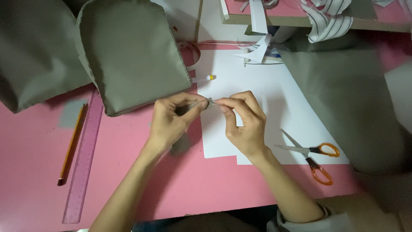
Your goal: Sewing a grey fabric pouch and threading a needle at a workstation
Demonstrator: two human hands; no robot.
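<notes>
My left hand (171, 120) and my right hand (242, 122) meet above the pink table (180, 184), both pinching one small grey strip of fabric (209, 103) between thumb and fingertips. The strip is tiny and mostly hidden by my fingers. A white sheet of paper (266, 99) lies under my right hand. An olive-grey arched fabric panel (128, 51) lies just beyond my left hand.
Orange-handled scissors (315, 157) lie open at the right on the paper's edge. A pink ruler (86, 159) and a pencil (72, 146) lie at the left. More olive fabric (347, 99) covers the right side. A white marker (204, 78) and paper scraps (257, 51) sit farther back.
</notes>
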